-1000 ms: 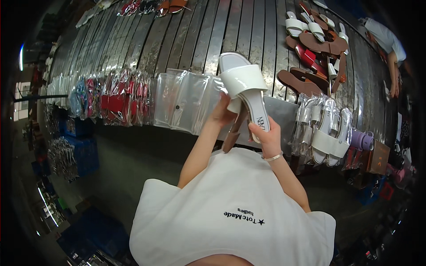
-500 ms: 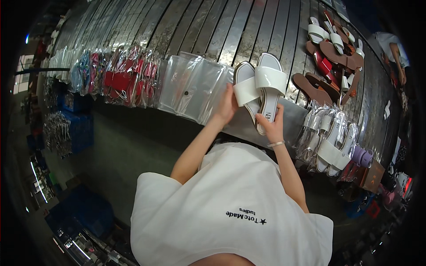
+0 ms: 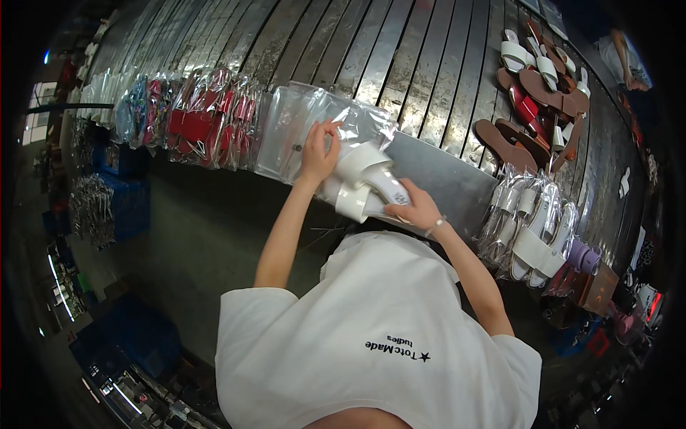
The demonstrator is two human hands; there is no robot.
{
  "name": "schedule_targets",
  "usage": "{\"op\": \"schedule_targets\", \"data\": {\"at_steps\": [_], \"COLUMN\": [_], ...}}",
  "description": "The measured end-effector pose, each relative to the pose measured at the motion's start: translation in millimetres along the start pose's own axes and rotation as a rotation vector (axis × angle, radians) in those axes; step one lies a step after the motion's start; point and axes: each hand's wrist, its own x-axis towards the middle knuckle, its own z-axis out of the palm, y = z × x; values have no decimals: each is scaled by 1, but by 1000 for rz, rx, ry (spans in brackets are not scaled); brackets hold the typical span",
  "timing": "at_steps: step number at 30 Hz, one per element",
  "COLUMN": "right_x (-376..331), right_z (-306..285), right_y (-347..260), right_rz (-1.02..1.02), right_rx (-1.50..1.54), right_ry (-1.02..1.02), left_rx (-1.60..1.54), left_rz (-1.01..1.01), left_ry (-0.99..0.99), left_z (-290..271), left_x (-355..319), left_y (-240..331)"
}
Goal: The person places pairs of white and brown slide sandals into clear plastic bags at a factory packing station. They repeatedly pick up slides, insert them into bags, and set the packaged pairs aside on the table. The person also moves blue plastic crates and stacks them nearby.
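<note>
A pair of white slide sandals (image 3: pixel 363 163), partly blurred, is in my right hand (image 3: pixel 418 207), which grips them at the heel end. Their toe ends point left, against the clear plastic bags at the table's near edge. My left hand (image 3: pixel 319 153) is closed, thumb and finger pinched at a clear plastic bag (image 3: pixel 361 118) whose film is lifted and crinkled around the fingertips. Whether the toes are inside that bag or only over it, I cannot tell. A bare grey metal plate (image 3: pixel 446 168) lies right of the bags.
Bagged red sandals (image 3: pixel 204 118) stand in a row on the left. Loose brown-soled sandals (image 3: pixel 511 143) lie at the right on the slatted metal table (image 3: pixel 336 50). Bagged white sandals (image 3: pixel 536 236) sit at the near right, beside a purple roll (image 3: pixel 584 255).
My right hand has swung the sandals left and down, toward the bags. My left hand has let go of them and moved left to the bag, whose film has lifted.
</note>
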Motion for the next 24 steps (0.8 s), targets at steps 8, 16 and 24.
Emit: {"op": "schedule_targets", "data": {"at_steps": [8, 16, 24], "right_x": [24, 8, 28], "right_z": [9, -16, -42], "right_y": [-35, -40, -30], "right_rz": [-148, -134, -55], "right_rx": [-93, -75, 359], "right_ry": [-60, 142, 719], "left_rx": [-31, -44, -112], "left_rz": [227, 279, 637], "left_ry": [-328, -207, -414], "left_z": [-30, 2, 36], "left_x": [12, 31, 35], "left_y": [66, 104, 181]}}
